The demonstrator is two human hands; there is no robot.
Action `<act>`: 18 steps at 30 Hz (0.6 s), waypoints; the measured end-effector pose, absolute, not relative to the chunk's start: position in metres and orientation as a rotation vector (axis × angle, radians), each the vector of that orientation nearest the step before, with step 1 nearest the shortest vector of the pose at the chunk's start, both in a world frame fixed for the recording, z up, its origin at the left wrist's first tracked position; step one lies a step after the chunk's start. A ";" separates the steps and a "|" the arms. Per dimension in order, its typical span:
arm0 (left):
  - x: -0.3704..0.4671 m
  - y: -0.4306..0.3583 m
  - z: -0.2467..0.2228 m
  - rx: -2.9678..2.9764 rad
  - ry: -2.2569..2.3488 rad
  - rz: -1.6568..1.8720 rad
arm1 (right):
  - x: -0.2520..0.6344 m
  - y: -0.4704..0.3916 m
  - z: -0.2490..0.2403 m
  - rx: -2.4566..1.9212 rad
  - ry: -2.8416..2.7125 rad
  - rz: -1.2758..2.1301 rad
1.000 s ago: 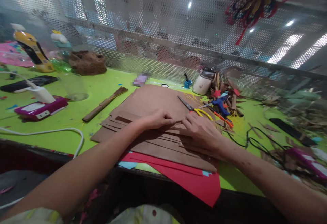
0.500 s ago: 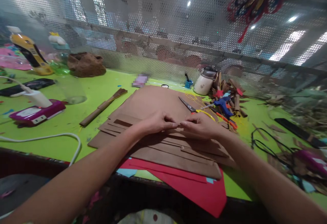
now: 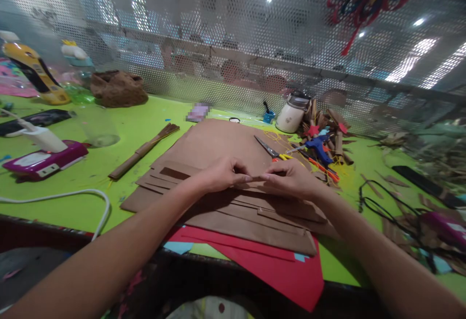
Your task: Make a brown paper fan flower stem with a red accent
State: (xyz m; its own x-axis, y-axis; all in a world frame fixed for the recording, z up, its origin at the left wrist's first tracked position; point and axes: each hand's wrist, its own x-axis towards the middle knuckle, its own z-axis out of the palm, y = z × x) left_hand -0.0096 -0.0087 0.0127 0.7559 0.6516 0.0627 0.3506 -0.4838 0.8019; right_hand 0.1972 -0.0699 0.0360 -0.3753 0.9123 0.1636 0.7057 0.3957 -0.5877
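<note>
Paper stack (image 3: 222,139) mid-bench (image 3: 145,120), on top of a sheet (image 3: 284,280) that overhangs the front edge. Scissors (image 3: 271,149) on the stack's right part, glue gun (image 3: 318,148) to their right. Jar (image 3: 291,115) behind, small pot (image 3: 268,116) left of it. To the person's left: rolled bundle (image 3: 140,156) beside the stack, then power strip (image 3: 47,161) with plug (image 3: 47,138) in it. Bottle (image 3: 32,71) back left, bag (image 3: 118,88) right of that. Mesh panel (image 3: 218,18) behind everything.

Near left: purple power strip (image 3: 45,159), white adapter plugged in; far left: yellow bottle (image 3: 32,74), brown pouch (image 3: 118,88); far right: white jar (image 3: 290,115).
</note>
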 end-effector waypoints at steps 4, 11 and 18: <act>-0.007 -0.014 0.016 2.241 0.738 0.522 | 0.195 -0.070 0.037 -1.298 -2.273 0.587; -0.006 -0.021 0.020 2.461 0.721 0.519 | 0.192 -0.071 0.036 -1.255 -2.366 0.541; -0.008 -0.024 0.023 2.451 0.682 0.454 | 0.195 -0.071 0.037 -1.288 -2.392 0.514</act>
State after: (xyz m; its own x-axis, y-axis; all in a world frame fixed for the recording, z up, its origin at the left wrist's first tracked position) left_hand -0.0077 -0.0240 0.0235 0.8144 0.5555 0.1682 0.3696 -0.7199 0.5875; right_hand 0.1953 -0.0705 0.0369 -0.5110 0.8462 0.1510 0.7093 0.5143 -0.4820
